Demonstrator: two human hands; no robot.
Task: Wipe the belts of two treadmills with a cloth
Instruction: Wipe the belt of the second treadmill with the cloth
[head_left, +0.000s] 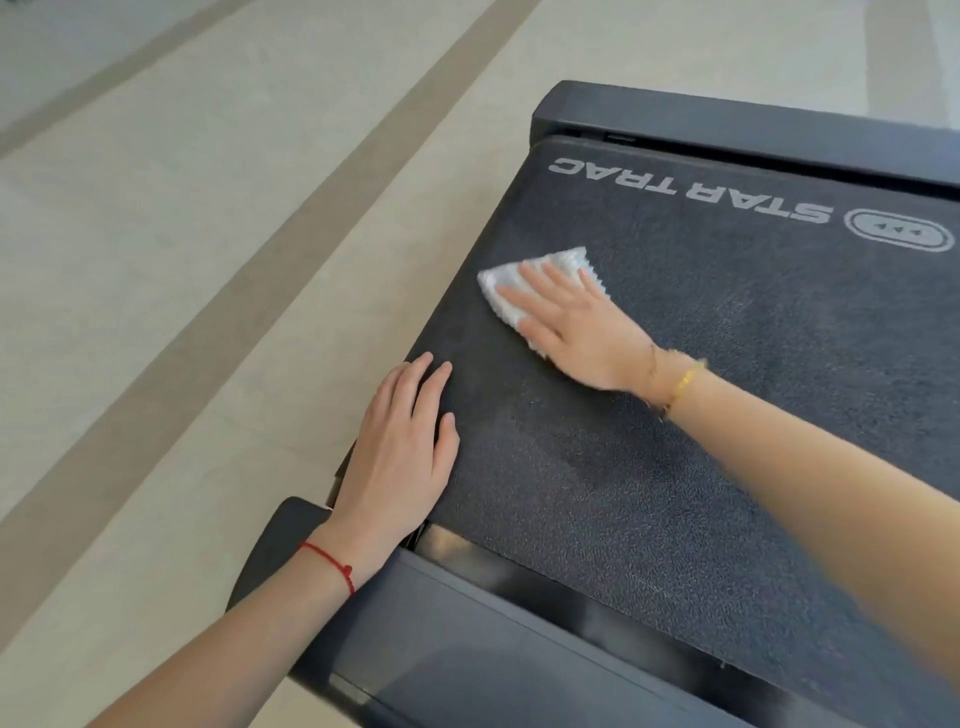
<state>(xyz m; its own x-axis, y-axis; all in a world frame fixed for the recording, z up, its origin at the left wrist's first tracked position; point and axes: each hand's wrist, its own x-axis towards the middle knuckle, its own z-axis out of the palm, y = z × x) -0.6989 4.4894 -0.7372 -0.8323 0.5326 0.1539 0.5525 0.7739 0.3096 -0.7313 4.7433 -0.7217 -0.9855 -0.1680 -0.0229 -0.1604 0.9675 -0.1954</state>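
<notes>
One white cloth (540, 291) lies flat on the dark treadmill belt (701, 415), near its left edge, below the upside-down STAR TRAC logo (691, 189). Right hand (576, 327) presses it, fingers straight and spread. Left hand (400, 452) flat on the belt edge, holding nothing. Red string (330, 564) on left wrist, gold bracelet (680, 387) on right. Tiled floor (182, 234) to the left.

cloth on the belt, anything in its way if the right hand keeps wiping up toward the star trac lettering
Nothing visible does. The right hand presses flat on the white cloth, and the belt between it and the lettering is bare. The left hand rests flat on the belt's near edge, behind the cloth.
</notes>
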